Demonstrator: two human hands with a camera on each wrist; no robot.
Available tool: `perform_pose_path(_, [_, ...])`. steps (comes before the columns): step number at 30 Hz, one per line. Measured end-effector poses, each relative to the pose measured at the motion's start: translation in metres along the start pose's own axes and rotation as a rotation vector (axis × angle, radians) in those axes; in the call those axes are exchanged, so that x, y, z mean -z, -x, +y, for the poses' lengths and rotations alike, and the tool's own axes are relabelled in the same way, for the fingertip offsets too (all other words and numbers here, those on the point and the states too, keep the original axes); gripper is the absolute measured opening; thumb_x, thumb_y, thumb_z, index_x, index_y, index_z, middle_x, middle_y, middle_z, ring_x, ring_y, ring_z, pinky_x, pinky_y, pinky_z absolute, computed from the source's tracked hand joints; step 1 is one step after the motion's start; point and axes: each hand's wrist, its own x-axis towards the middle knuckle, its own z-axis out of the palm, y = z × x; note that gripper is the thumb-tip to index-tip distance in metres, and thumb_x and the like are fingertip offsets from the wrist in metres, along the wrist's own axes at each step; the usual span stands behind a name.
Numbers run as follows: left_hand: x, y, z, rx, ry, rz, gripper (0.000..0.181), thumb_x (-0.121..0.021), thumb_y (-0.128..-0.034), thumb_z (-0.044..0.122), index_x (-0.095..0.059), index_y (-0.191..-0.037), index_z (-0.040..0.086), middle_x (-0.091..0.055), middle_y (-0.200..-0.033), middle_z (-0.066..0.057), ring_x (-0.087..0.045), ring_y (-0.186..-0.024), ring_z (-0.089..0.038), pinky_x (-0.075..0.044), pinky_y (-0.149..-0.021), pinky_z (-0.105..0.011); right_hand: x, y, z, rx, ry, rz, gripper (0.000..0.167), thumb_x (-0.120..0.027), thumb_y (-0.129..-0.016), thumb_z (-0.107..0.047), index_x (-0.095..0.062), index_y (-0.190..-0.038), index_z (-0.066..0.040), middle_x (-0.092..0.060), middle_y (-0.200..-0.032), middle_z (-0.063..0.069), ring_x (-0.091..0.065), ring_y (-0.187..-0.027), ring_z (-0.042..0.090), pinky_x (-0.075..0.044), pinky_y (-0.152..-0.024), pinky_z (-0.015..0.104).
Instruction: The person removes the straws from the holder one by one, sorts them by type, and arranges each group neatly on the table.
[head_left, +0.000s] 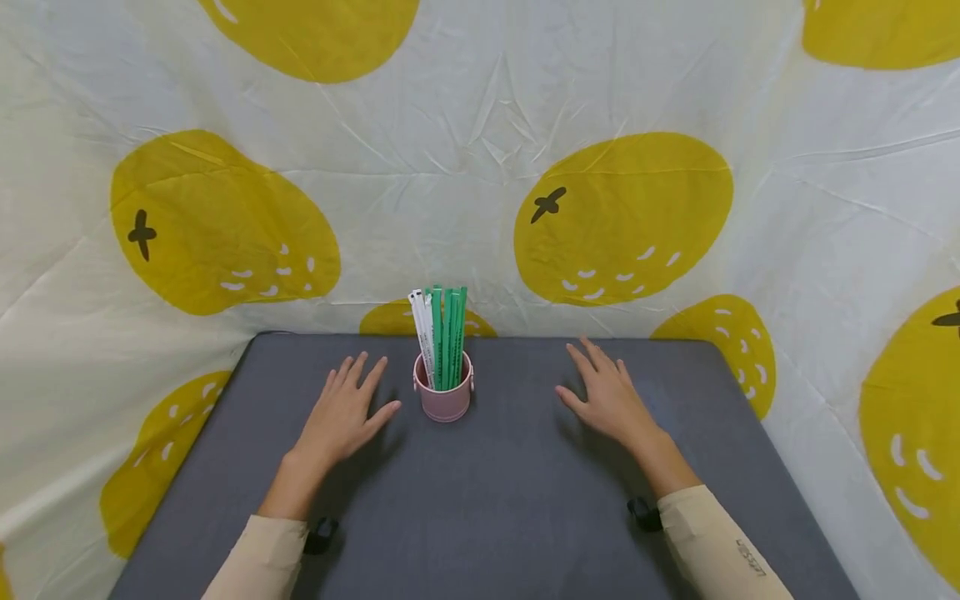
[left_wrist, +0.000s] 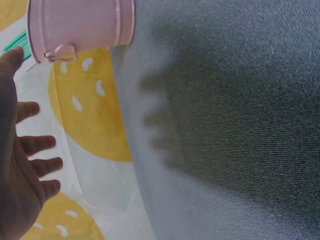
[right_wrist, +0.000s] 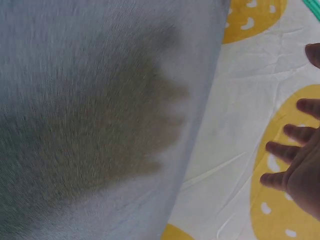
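Note:
A pink bucket (head_left: 446, 406) stands toward the back of the dark grey table, holding several green strips (head_left: 448, 333) and white strips (head_left: 422, 329) upright. Left of it, my left hand (head_left: 341, 417) hovers with spread fingers, holding nothing. My right hand (head_left: 609, 400) is farther off on the bucket's right, also spread and holding nothing. In the left wrist view the bucket (left_wrist: 82, 25) is near the thumb of my left hand (left_wrist: 20, 165), not gripped. The right wrist view shows my right hand (right_wrist: 302, 160) above the table, with a bit of green strip (right_wrist: 314, 7) in the corner.
The grey table (head_left: 487, 517) reaches back to a white cloth (head_left: 465, 208) printed with large yellow fruit, which hangs behind and along both sides. Both hands cast shadows on the tabletop. Black bands show under both sleeve cuffs.

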Motion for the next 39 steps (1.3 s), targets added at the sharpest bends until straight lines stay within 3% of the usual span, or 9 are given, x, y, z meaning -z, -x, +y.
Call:
perform_pose_path(6, [-0.006,-0.004,0.001,-0.069,0.061,0.040,0.079,-0.059,-0.0997,0.056,-0.033,-0.162,0.014,-0.036,-0.163,-0.025,-0.033,-0.150,-0.047,-0.025,-0.122,-0.063,-0.005,-0.009,0.002,0.041,-0.142,-0.020,0.076,-0.067,-0.101,-0.035,-0.032,-0.161,-0.005,-0.026,-0.168,0.022,-0.038,-0.147,0.048,-0.027,-0.115,0.074])
perform_pose_path(11, [-0.009,-0.010,0.007,-0.086,0.220,0.092,0.073,-0.062,-0.1003,0.051,-0.037,-0.161,0.019,-0.040,-0.163,-0.017,-0.038,-0.149,-0.040,-0.032,-0.119,-0.062,-0.008,-0.014,0.002,-0.004,-0.298,-0.031,0.075,-0.063,-0.103,-0.036,-0.026,-0.164,-0.012,-0.025,-0.169,0.019,-0.032,-0.151,0.045,-0.032,-0.115,0.069])
perform_pose_path(17, [-0.015,-0.020,0.013,-0.102,0.431,0.200,0.065,-0.070,-0.0982,0.038,-0.048,-0.155,0.016,-0.052,-0.154,-0.015,-0.049,-0.142,-0.036,-0.040,-0.114,-0.060,-0.012,-0.017,0.000,-0.098,-0.484,-0.033,0.070,-0.059,-0.105,-0.039,-0.029,-0.164,-0.017,-0.036,-0.165,0.018,-0.045,-0.144,0.044,-0.038,-0.111,0.067])
perform_pose_path(23, [-0.019,-0.028,0.019,-0.031,0.699,0.269,0.057,-0.076,-0.0948,0.027,-0.057,-0.146,0.009,-0.061,-0.145,-0.017,-0.059,-0.132,-0.038,-0.050,-0.104,-0.060,-0.014,-0.026,-0.004,-0.174,-0.667,-0.051,0.064,-0.056,-0.107,-0.038,-0.033,-0.162,-0.015,-0.043,-0.161,0.019,-0.049,-0.142,0.044,-0.044,-0.110,0.062])
perform_pose_path(28, [-0.028,-0.033,0.027,0.008,0.938,0.291,0.053,-0.078,-0.0932,0.017,-0.058,-0.141,0.004,-0.063,-0.139,-0.022,-0.061,-0.130,-0.040,-0.050,-0.101,-0.062,-0.012,-0.040,-0.012,-0.148,-0.828,-0.045,0.058,-0.056,-0.108,-0.025,-0.037,-0.159,-0.005,-0.043,-0.160,0.022,-0.045,-0.145,0.042,-0.042,-0.114,0.057])
perform_pose_path(32, [-0.033,-0.036,0.033,0.039,1.022,0.318,0.050,-0.079,-0.0921,0.013,-0.060,-0.138,0.003,-0.064,-0.136,-0.023,-0.061,-0.130,-0.039,-0.048,-0.104,-0.063,-0.014,-0.052,-0.021,-0.111,-0.880,-0.025,0.054,-0.056,-0.107,-0.018,-0.040,-0.156,0.000,-0.048,-0.155,0.025,-0.047,-0.144,0.041,-0.041,-0.115,0.054])
perform_pose_path(39, [-0.030,-0.035,0.046,0.074,1.075,0.343,0.047,-0.076,-0.0926,0.006,-0.060,-0.135,-0.007,-0.063,-0.134,-0.031,-0.061,-0.128,-0.046,-0.045,-0.105,-0.060,-0.023,-0.069,-0.036,-0.107,-0.933,0.004,0.048,-0.057,-0.106,-0.012,-0.046,-0.150,0.005,-0.054,-0.149,0.027,-0.052,-0.139,0.041,-0.047,-0.111,0.048])
